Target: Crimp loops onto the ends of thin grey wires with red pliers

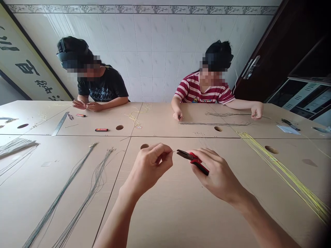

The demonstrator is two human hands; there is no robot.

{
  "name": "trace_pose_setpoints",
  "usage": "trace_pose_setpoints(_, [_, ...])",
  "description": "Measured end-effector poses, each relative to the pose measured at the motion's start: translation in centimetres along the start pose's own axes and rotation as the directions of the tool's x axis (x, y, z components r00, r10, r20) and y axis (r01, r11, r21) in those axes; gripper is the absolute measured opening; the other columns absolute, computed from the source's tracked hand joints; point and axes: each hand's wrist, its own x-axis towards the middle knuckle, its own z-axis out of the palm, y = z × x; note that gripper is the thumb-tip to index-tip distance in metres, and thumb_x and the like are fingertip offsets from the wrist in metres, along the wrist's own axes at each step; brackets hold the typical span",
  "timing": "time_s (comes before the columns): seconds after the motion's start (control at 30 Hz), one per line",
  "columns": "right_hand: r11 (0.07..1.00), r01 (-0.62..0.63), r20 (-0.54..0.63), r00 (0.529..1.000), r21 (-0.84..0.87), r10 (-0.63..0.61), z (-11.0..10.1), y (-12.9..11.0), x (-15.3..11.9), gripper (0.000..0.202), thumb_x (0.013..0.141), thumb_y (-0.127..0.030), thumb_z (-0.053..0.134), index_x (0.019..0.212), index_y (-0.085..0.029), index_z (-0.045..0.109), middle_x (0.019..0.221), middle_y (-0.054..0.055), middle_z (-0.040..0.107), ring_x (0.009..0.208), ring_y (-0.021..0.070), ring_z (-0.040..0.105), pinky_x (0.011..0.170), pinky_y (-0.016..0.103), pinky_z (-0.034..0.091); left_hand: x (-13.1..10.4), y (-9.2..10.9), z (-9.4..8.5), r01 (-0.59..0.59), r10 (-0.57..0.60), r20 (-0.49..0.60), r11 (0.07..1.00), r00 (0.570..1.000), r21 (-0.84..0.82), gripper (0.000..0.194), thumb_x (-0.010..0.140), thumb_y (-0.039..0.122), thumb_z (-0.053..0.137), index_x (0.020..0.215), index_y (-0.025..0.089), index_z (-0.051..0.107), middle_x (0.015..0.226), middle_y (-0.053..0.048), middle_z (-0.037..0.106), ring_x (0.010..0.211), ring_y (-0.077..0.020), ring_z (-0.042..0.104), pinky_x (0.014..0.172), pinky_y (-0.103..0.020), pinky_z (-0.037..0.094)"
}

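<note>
My right hand (214, 172) is wrapped round the red-and-black handles of a pair of pliers (185, 155). The dark jaws point left, a short gap from my left fingertips. My left hand (155, 160) is closed in a pinch above the table, and a tiny thin tip pokes out from its fingertips. What the rest of that piece is, the fingers hide. Left of my forearm lie two bundles of grey-green cords (69, 184) with small metal ends. On the right stretches a bundle of yellow cords (281, 168).
Across the table (165, 213) sit two people, one in black (108, 84), one in red-and-white stripes (191, 88) handling dark cords (217, 124). A ruler (60, 123), a red-and-black lighter-like object (101, 130), yellow cords (134, 119) and a black tool (291, 124) lie about. Round holes pierce the tabletop.
</note>
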Motion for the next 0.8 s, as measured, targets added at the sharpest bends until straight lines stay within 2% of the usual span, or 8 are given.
trace_pose_setpoints(0.2, [0.999, 0.039, 0.003, 0.999, -0.03, -0.039, -0.15, -0.19, 0.18, 0.02, 0.085, -0.01, 0.05, 0.1, -0.019, 0.056, 0.084, 0.004, 0.066, 0.077, 0.0204, 0.058, 0.069, 0.035, 0.049, 0.05, -0.02, 0.14, -0.042, 0.041, 0.02, 0.997, 0.999, 0.066, 0.015, 0.086, 0.013, 0.05, 0.074, 0.02, 0.055, 0.06, 0.005, 0.044, 0.052, -0.0082, 0.035, 0.056, -0.024, 0.032])
trace_pose_setpoints(0.37, [0.998, 0.044, -0.006, 0.999, -0.035, -0.044, -0.06, -0.17, 0.05, 0.019, 0.085, -0.01, 0.05, 0.1, -0.019, 0.057, 0.085, 0.004, 0.066, 0.077, 0.02, 0.059, 0.067, 0.034, 0.049, -0.09, -0.19, 0.29, -0.068, 0.066, 0.032, 0.997, 0.997, 0.048, 0.015, 0.086, 0.009, 0.05, 0.076, 0.019, 0.055, 0.061, 0.006, 0.043, 0.053, -0.0075, 0.034, 0.056, -0.023, 0.031])
trace_pose_setpoints(0.57, [0.999, 0.018, 0.009, 1.0, -0.034, -0.018, -0.11, -0.1, 0.11, 0.017, 0.087, -0.01, 0.049, 0.099, -0.018, 0.058, 0.084, 0.004, 0.067, 0.077, 0.0194, 0.06, 0.068, 0.034, 0.049, -0.16, -0.38, 0.42, -0.128, 0.129, -0.001, 0.991, 0.992, 0.027, 0.017, 0.084, 0.004, 0.051, 0.076, 0.019, 0.054, 0.062, 0.007, 0.041, 0.053, -0.0064, 0.032, 0.055, -0.022, 0.029])
trace_pose_setpoints(0.8, [1.0, 0.001, 0.016, 1.0, -0.027, -0.001, -0.18, 0.01, -0.17, 0.017, 0.087, -0.01, 0.049, 0.099, -0.018, 0.06, 0.085, 0.004, 0.069, 0.076, 0.019, 0.062, 0.065, 0.033, 0.05, -0.22, -0.58, 0.56, -0.146, 0.146, 0.023, 0.989, 0.989, 0.013, 0.018, 0.084, 0.002, 0.051, 0.076, 0.018, 0.054, 0.063, 0.007, 0.039, 0.056, -0.0067, 0.033, 0.056, -0.022, 0.029])
